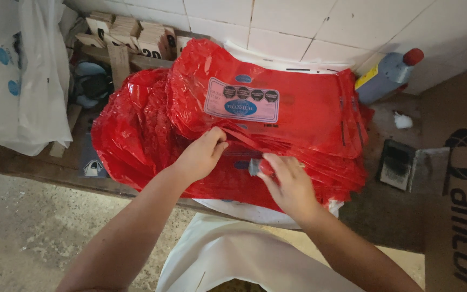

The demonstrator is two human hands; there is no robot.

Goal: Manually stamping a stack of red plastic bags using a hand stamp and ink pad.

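Observation:
A thick stack of red plastic bags (309, 124) with a pale printed label lies on a dark wooden bench (390, 211). My left hand (201, 154) pinches the folded edge of the top red bag near the stack's middle and lifts it. My right hand (287, 181) presses on the stack's front part, its fingers closed around a small grey object (254, 166) that I cannot identify. Crumpled red bags (131, 135) bulge at the stack's left side.
White plastic bags (22, 81) hang at the left. Wooden tags (131, 35) are piled at the back left. A grey bottle with a red cap (387, 75) leans on the tiled wall. A small dark pad (397, 164) and a cardboard box (460, 178) are at right. White cloth (233, 254) lies below.

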